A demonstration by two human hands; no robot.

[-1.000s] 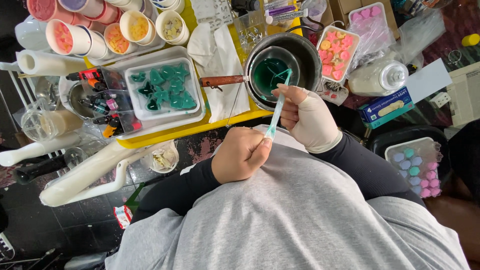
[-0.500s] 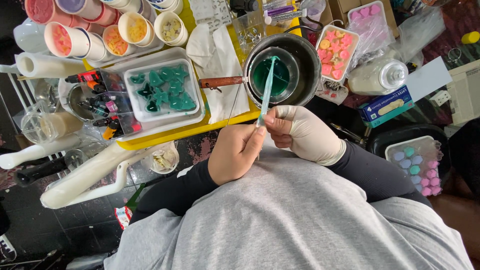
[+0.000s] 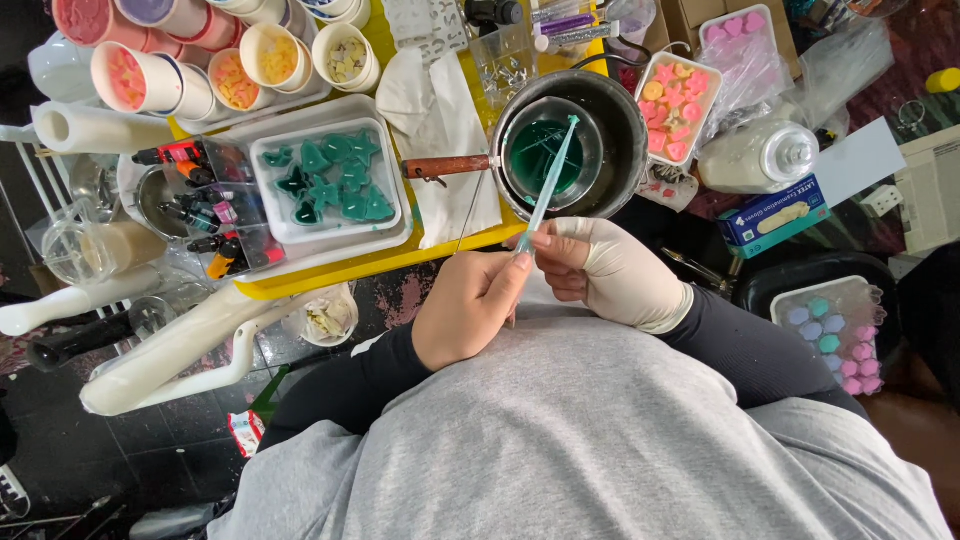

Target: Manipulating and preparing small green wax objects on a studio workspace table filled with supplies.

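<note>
Head view looks straight down your grey sweatshirt to the yellow table (image 3: 330, 268), so start with the big pieces. The dark metal pot (image 3: 610, 130) with its wooden handle sits just beyond your hands, and inside it stands a smaller cup of green liquid (image 3: 540, 155). To the left of it, across a white cloth, lies the white tray of green shapes (image 3: 330, 180), with small dye bottles (image 3: 195, 215) beside that.

Your left hand (image 3: 470, 310), bare, is closed around the lower end of the teal pipette (image 3: 548, 185), fingertips pinching it. Your right hand (image 3: 615, 275), in a pale glove, grips the same end from the other side, thumb and forefinger pressed on it. The pipette slants up and away from you, its tip resting over the green liquid inside the pot; whether the tip touches the surface I cannot tell.

To handle it well, I judge you should keep one hand as the steady anchor and let the other do the squeezing, so the tip does not swing. Hold the tip over the cup while it is loaded; drips would then fall back in rather than on the cloth.
</note>
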